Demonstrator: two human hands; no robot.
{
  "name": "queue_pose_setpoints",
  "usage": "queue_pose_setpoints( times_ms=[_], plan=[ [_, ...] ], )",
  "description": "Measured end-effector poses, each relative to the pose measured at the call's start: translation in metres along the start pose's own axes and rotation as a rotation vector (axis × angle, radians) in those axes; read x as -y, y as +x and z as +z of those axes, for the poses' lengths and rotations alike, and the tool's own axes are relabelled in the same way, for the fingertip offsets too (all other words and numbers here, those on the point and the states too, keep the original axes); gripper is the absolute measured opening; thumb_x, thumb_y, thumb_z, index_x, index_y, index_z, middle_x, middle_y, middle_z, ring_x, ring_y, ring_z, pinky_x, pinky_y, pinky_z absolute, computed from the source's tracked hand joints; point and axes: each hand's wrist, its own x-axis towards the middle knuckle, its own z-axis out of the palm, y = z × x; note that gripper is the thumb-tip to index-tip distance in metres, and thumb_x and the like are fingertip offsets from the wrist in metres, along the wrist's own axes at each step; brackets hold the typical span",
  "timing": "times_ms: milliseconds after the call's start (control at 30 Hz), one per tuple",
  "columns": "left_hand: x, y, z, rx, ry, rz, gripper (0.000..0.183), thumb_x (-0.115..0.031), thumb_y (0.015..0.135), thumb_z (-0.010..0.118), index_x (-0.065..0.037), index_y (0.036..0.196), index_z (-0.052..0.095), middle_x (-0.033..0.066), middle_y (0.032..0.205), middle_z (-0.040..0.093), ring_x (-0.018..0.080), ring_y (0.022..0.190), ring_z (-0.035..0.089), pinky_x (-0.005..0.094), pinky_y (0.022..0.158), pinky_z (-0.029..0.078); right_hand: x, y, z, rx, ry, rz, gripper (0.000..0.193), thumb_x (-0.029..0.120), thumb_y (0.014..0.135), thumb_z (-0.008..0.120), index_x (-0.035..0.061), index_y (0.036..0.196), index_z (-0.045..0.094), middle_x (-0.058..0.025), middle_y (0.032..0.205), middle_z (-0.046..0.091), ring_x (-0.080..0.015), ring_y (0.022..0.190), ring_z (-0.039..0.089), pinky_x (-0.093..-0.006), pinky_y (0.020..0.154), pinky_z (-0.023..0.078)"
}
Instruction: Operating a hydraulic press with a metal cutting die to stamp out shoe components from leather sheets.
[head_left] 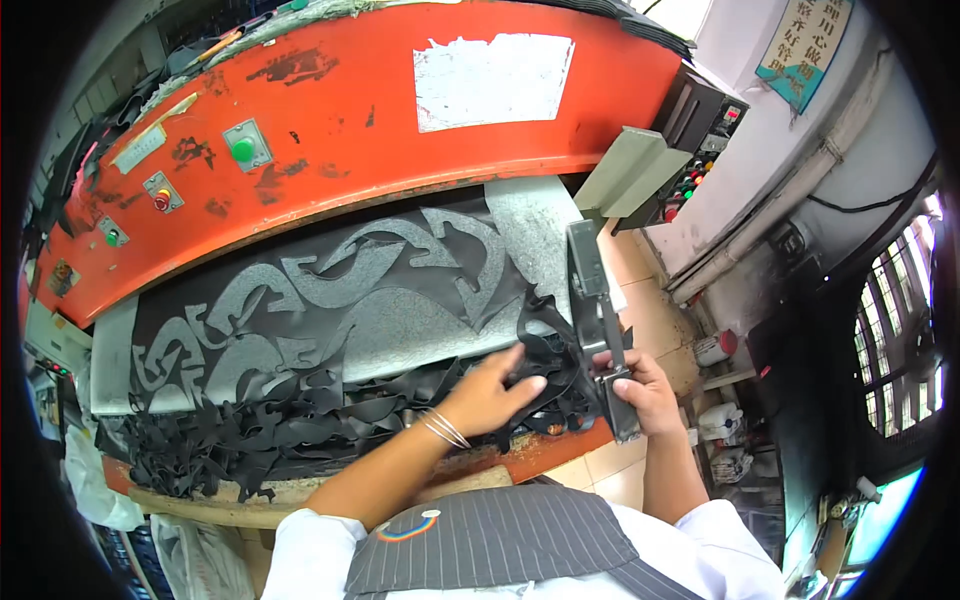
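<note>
My right hand point(645, 395) grips a long, dark metal cutting die point(588, 265) by its near end, with the thumb on top. The die stands along the right end of the pale grey press bed point(530, 220). My left hand point(492, 395), with bangles at the wrist, hovers over black offcuts, its index finger and thumb apart and nothing between them. Across the bed lies a dark sheet point(400, 263) with several curved shapes cut out, the bed showing through. Tangled dark offcuts point(240, 440) heap along the bed's front edge, some beside the die.
A large orange-red press beam point(350, 90) spans the back, carrying a green button point(243, 150). A control box with coloured buttons point(690, 180) stands at the right. A wooden rail point(230, 508) runs along the front. Containers point(718, 425) stand on a rack at right.
</note>
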Motion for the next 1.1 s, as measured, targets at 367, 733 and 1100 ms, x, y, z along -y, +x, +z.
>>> queue_pose_setpoints(
  times_ms=[367, 733, 1100],
  plan=[
    [-0.037, -0.104, 0.011, -0.436, -1.082, -0.170, 0.042, -0.021, 0.098, 0.052, -0.004, 0.134, 0.038, 0.0074, 0.122, 0.052, 0.0173, 0.108, 0.055, 0.0352, 0.084, 0.051, -0.020, 0.008, 0.112, 0.676, 0.012, -0.166, 0.033, 0.008, 0.087, 0.063, 0.0040, 0.118, 0.053, -0.0117, 0.124, 0.041, -0.0195, 0.114, 0.047, -0.0349, 0.096, 0.041],
    [-0.026, -0.224, 0.028, -1.121, -1.080, -0.003, 0.047, 0.000, 0.085, 0.063, -0.007, 0.123, 0.036, 0.0046, 0.109, 0.052, 0.0109, 0.091, 0.057, 0.0254, 0.075, 0.052, -0.017, -0.022, 0.211, 1.174, -0.409, -0.480, 0.035, 0.019, 0.085, 0.067, 0.0046, 0.114, 0.054, -0.0187, 0.131, 0.033, -0.0322, 0.119, 0.045, -0.0387, 0.096, 0.042],
    [0.002, -0.324, 0.036, -1.279, -0.816, -0.364, 0.028, -0.029, 0.096, 0.056, -0.004, 0.085, 0.059, -0.0006, 0.073, 0.055, 0.0078, 0.066, 0.051, 0.0248, 0.058, 0.043, -0.042, -0.068, 0.294, 1.438, -0.163, -0.470, 0.041, 0.026, 0.087, 0.069, 0.0033, 0.115, 0.049, -0.0194, 0.131, 0.046, -0.0322, 0.117, 0.050, -0.0398, 0.096, 0.042]
  ],
)
